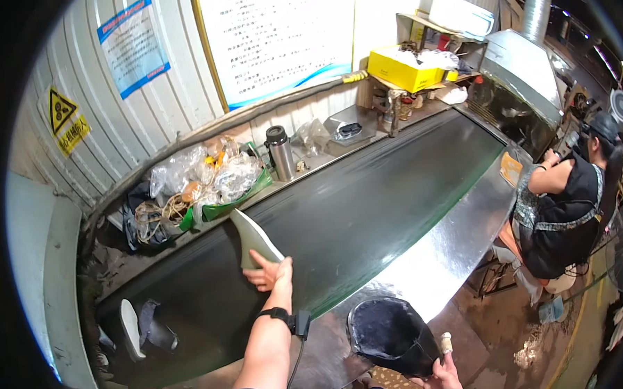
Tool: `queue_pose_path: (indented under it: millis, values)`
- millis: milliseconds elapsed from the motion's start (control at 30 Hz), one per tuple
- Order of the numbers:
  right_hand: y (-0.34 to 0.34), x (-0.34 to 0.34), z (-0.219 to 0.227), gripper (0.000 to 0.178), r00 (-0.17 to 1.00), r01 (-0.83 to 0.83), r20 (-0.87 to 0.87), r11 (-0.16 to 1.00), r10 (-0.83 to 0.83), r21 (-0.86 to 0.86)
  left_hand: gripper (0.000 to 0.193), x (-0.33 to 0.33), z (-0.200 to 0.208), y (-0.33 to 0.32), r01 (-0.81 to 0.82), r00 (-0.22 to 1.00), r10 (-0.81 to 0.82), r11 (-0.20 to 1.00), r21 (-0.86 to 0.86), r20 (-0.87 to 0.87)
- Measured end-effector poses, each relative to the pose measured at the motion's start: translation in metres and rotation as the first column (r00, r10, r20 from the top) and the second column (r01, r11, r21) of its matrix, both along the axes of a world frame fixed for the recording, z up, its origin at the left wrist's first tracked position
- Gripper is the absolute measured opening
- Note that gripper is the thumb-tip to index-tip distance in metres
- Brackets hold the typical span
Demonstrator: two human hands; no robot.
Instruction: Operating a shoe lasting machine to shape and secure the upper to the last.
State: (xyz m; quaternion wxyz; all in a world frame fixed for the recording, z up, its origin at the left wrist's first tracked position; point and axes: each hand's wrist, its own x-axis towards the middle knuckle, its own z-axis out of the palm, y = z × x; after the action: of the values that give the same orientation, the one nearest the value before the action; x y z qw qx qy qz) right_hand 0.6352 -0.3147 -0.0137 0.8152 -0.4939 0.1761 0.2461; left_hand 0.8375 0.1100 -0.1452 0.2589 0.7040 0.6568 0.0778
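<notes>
Over the dark conveyor belt (367, 192), my left hand (270, 271) grips an olive-green shoe last (253, 240) with a white bottom face, tilted with one end pointing up and away. A black device is strapped to that wrist, with a cable hanging from it. Lower right, my right hand (441, 378) holds a black boot-like upper (393, 335) by its lower edge, its wide opening facing up-left. One right finger has a pale wrapping on its tip. At the belt's left end lie a white sole-shaped piece (131, 329) and a dark grey shoe upper (156, 328).
Behind the belt are a green-edged bag of plastic and cord (210, 178), a steel thermos (279, 153) and a shelf with a yellow box (407, 68). A shiny metal ledge (425, 259) borders the near side. A co-worker (562, 204) sits at the right, near a metal hood (521, 67).
</notes>
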Motion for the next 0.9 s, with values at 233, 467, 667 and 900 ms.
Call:
queue_pose_path:
  millis: [233, 467, 667, 900]
  values:
    - [-0.013, -0.003, -0.049, 0.042, 0.955, 0.256, -0.21, 0.936, -0.207, 0.241, 0.112, -0.139, 0.078, 0.031, 0.691, 0.7, -0.679, 0.722, -0.029, -0.222]
    - [-0.001, 0.038, -0.063, 0.032, 0.943, 0.318, -0.194, 0.902, -0.269, 0.292, 0.047, -0.271, 0.155, -0.082, 0.812, -0.017, -0.954, -0.187, 0.552, -0.299]
    - [0.027, 0.052, -0.012, 0.054, 0.957, 0.184, 0.238, 0.982, -0.167, -0.05, 0.029, -0.289, 0.08, -0.175, 0.708, -0.165, -0.965, -0.261, 0.656, -0.206]
    - [-0.001, -0.017, 0.007, 0.068, 0.205, -0.03, 0.685, 0.704, 0.699, -0.709, 0.067, -0.231, 0.122, -0.062, 0.575, 0.653, 0.565, 0.061, -0.816, 0.503]
